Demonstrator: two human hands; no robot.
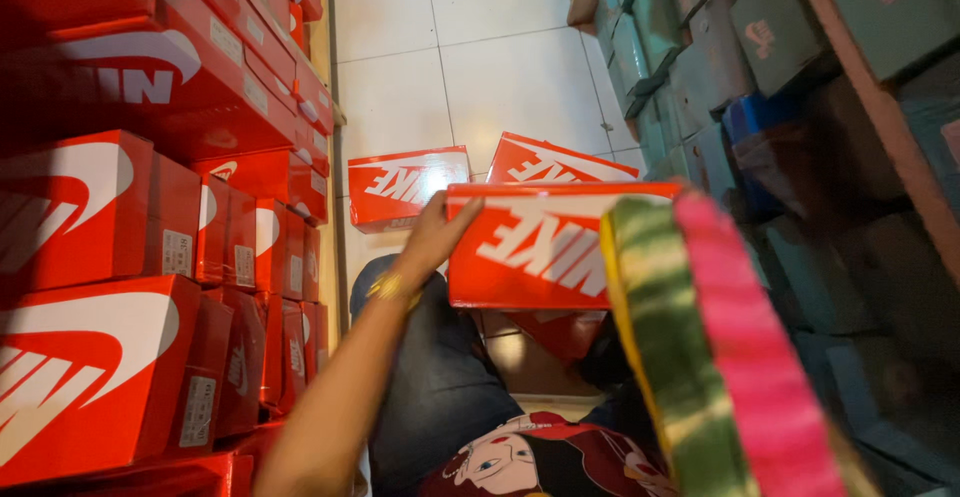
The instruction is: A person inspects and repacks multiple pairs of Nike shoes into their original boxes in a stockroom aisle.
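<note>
**A:** What is being handled?

**B:** A red-orange shoe box (540, 252) with a large white logo on its lid, held flat above the person's lap, over blue jeans (435, 377) and a printed shirt (545, 462).

**A:** How many boxes like it are nearby?

**B:** Two more of the same red kind lie on the white tiled floor (470, 67) just beyond it: one to the left (405, 187), one tilted to the right (560, 162). On the left stands a wall of stacked red boxes (150, 257), too many to count exactly. On the right, shelves hold grey-green boxes (720, 57).

**A:** And the hands?

**B:** The left hand (435, 237) rests against the held box's left end, fingers curled over its top edge, a gold bracelet (392, 287) at the wrist. The right hand is hidden behind a striped green, yellow and pink sleeve (700, 357), so I cannot tell whether it is spread or gripping.
</note>
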